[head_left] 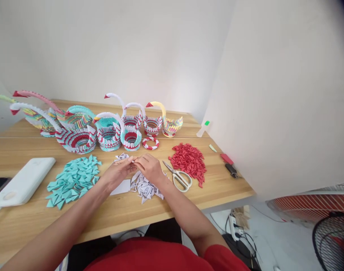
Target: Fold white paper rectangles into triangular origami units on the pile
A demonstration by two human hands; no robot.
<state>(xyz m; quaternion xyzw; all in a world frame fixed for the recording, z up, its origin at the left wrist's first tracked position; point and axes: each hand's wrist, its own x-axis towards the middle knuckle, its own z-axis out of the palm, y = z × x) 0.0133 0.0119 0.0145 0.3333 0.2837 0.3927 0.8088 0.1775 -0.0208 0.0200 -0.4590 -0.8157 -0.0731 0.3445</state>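
My left hand (118, 171) and my right hand (149, 168) meet fingertip to fingertip over a heap of white folded paper pieces (145, 186). Both pinch one small white paper piece (134, 161) between them. A flat white paper slip (121, 187) lies under my left wrist. A pile of teal folded pieces (73, 180) is to the left. To the right lies a pile of red folded pieces (189, 160). White-handled scissors (179, 177) rest just right of my right hand.
Several paper swans and baskets (109, 130) line the back of the wooden table (19, 222), with a red-white paper ring (150, 143). A white flat device (23, 180) lies left. A glue bottle (202, 128) and a red-black cutter (228, 164) sit right. A fan (334, 241) stands on the floor.
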